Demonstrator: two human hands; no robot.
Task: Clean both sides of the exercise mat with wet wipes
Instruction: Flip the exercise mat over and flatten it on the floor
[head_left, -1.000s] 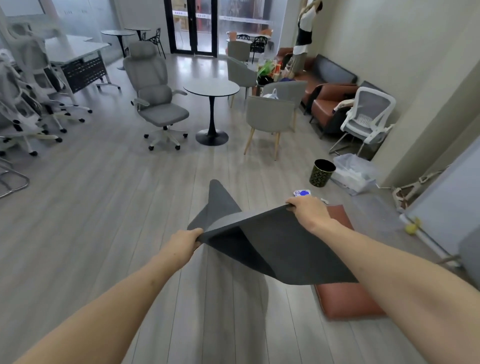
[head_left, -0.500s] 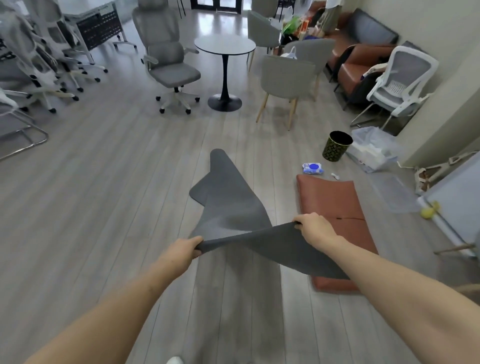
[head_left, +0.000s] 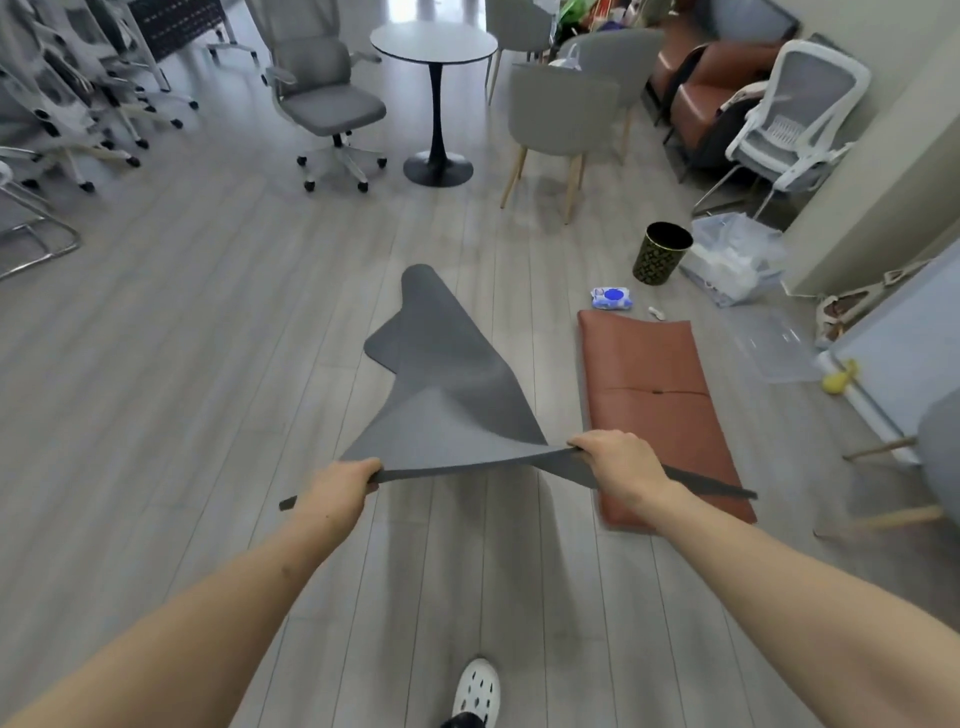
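A dark grey exercise mat (head_left: 447, 379) stretches away from me over the wooden floor, its far end lying twisted and folded on the boards. My left hand (head_left: 335, 486) grips the mat's near edge towards its left corner. My right hand (head_left: 621, 462) grips the same edge further right, and the edge hangs lifted off the floor between them. A pack of wet wipes (head_left: 612, 298) with a blue lid lies on the floor beyond the mat, to the right.
A brown cushion pad (head_left: 649, 395) lies right of the mat. Behind it stand a black bin (head_left: 661, 253), a clear plastic box (head_left: 737, 260) and its lid (head_left: 774, 343). A round table (head_left: 434, 44) and several chairs stand further back. My shoe (head_left: 475, 691) shows below.
Both hands have pulled the mat's near edge back towards me and lower. More of the mat now lies on the floor, and the wipes pack has come into full view.
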